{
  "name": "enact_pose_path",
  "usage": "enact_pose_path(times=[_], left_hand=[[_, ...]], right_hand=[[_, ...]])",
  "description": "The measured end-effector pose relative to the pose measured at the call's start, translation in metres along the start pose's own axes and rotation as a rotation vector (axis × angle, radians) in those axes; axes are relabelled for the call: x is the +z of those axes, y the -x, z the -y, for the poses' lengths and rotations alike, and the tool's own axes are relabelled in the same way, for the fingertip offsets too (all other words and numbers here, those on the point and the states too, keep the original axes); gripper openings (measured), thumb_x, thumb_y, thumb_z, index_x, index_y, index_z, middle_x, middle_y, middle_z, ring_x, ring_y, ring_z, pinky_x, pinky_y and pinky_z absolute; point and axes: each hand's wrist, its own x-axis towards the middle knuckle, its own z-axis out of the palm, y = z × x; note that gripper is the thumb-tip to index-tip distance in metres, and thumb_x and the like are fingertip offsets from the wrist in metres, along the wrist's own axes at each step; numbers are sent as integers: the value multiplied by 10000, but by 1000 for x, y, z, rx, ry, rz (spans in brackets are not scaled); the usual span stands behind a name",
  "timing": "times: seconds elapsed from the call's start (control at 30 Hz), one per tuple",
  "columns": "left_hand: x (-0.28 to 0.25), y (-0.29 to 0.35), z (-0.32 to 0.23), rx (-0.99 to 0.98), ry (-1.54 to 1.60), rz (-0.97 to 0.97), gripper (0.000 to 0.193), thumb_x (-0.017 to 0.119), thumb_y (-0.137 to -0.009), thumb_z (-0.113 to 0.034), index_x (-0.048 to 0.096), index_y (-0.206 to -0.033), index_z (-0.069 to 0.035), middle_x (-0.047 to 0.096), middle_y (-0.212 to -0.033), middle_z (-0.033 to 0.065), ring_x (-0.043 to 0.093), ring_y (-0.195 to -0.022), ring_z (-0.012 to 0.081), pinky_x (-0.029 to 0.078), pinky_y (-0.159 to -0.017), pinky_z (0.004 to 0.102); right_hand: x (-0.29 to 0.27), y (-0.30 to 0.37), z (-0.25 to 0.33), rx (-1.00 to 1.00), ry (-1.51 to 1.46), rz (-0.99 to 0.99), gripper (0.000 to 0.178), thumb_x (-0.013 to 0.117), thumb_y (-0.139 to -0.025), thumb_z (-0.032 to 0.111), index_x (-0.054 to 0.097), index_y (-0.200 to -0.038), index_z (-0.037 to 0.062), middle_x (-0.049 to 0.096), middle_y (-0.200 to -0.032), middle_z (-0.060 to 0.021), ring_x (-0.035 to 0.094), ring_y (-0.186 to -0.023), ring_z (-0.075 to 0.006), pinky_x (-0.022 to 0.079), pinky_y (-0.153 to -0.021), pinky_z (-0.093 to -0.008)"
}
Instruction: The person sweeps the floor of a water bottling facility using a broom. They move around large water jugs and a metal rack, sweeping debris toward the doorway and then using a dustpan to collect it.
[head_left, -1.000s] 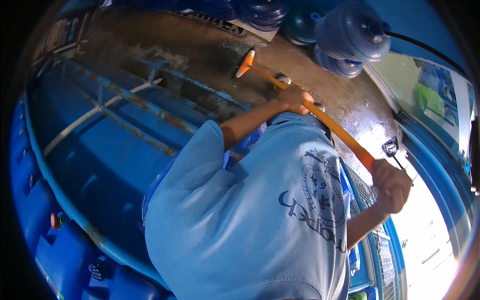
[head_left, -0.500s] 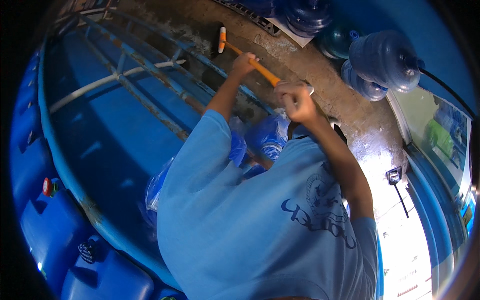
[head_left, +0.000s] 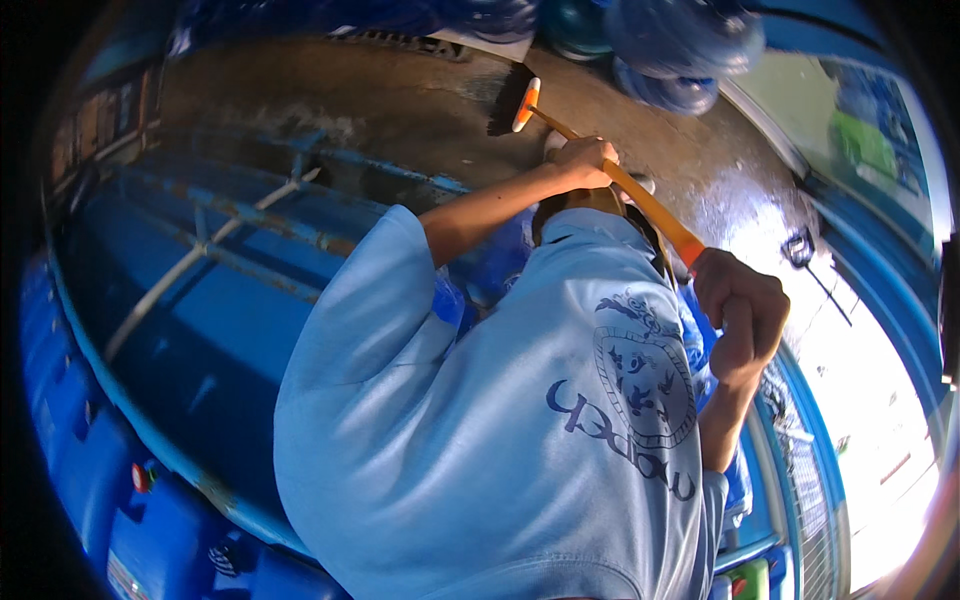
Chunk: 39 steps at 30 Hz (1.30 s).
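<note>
Both my hands grip a long-handled broom point(head_left: 650, 208) with an orange shaft. Its orange-and-white head point(head_left: 526, 105) rests on the wet-looking brown floor, and a dark fringe that looks like bristles shows on its left side. My left hand point(head_left: 585, 162) is wrapped round the lower part of the shaft, just in front of my body. Farther back and to the right, my right hand point(head_left: 742, 312) closes in a fist round the upper end. The shaft slants from the far middle back toward my right side.
Large blue water bottles point(head_left: 668, 92) stand along the far wall. At left is a blue-painted metal rack point(head_left: 205, 250) with rusty bars; blue jugs point(head_left: 165, 535) line its near side. A black long-handled dustpan-like thing point(head_left: 799, 248) lies by the bright doorway at right.
My right hand has drawn back to the right and nearer my body, with the broom's shaft. My left hand has come closer in. The view has turned, shifting the surroundings.
</note>
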Motion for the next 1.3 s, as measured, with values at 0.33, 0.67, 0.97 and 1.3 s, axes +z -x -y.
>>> enact_pose_path(times=[0.33,0.67,0.97,1.3], left_hand=[[6,-30,-85,319,20,218,310,557,-832,-351,657,-679,-100,650,-701,145,647,-730,348,476,-643,463],[-5,12,-36,-176,-152,38,202,609,-787,-288,693,-748,-109,669,-761,123,648,-750,342,502,-660,450],[-28,51,-5,-270,-135,-129,260,656,-738,-348,648,-692,-92,634,-705,143,638,-725,350,492,-653,455],[-101,103,47,-475,-246,-361,156,675,-690,-309,659,-705,-154,657,-745,79,639,-799,288,447,-825,410]], right_hand=[[-37,60,34,-155,-93,-379,84,425,-561,62,427,-522,-12,432,-488,-94,413,-429,-199,332,-449,-328],[-73,28,-33,-166,-310,38,133,448,-606,100,482,-533,-6,448,-480,-86,421,-443,-203,404,-575,-369],[-47,-31,-40,-229,-343,515,128,426,-537,-21,540,-592,-9,528,-579,-112,500,-575,-243,398,-605,-348],[13,-93,-17,-539,-130,979,38,484,-650,-40,485,-660,-4,487,-654,-124,506,-672,-305,416,-690,-374]])
